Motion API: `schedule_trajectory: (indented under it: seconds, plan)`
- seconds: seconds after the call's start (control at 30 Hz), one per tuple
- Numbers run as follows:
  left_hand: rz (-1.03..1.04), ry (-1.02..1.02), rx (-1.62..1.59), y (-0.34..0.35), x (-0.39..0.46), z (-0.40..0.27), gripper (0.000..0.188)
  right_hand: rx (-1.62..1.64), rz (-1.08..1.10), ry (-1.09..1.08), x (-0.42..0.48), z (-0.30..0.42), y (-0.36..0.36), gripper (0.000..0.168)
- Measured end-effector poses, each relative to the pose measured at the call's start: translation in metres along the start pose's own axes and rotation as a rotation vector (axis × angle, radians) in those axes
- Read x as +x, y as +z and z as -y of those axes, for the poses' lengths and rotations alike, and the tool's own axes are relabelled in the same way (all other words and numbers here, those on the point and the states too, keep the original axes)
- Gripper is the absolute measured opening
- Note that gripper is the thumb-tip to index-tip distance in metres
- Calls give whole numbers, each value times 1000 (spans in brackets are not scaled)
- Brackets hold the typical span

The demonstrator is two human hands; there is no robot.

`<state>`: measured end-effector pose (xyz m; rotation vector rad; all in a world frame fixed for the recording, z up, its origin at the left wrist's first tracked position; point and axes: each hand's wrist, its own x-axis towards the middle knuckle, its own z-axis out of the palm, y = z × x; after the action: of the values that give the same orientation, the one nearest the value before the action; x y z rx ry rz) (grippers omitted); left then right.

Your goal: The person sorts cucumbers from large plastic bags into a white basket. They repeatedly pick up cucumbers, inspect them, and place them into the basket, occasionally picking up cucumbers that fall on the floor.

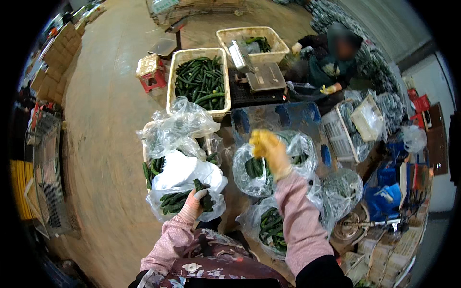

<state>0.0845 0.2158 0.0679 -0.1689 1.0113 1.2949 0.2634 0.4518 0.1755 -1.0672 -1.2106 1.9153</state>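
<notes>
My left hand, in a glove with grey fingertips, grips a dark green cucumber over an open clear plastic bag. Several cucumbers lie inside this bag, beside my fingers. White plastic sheeting is bunched just behind it. My right hand, in a yellow glove, is raised above clear bags of cucumbers; motion blurs it, and I cannot make out whether anything is in its fingers. Below it is one round bag of cucumbers. Another open bag of cucumbers stands beside my right forearm.
A cream crate full of cucumbers stands ahead, next to a bench scale. A second crate is behind. A co-worker sits at the right. A worn blue platform supports bags. A red stool stands left.
</notes>
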Motion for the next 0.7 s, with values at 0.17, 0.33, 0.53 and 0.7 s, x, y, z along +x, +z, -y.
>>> schedule_trajectory:
  seconds: [0.17, 0.33, 0.53, 0.7]
  plan:
    - [164, -141, 173, 23, 30, 36, 27, 145, -317, 371, -149, -157, -65, 18]
    - [220, -138, 353, 46, 29, 83, 25, 8, -445, 487, -285, -215, -87, 16]
    - [174, -221, 508, 66, -2, 174, 29, -149, -955, 392, -423, -255, -191, 14]
    - [174, -296, 553, 80, -42, 248, 31, -665, -1223, 221, -483, -221, -304, 19]
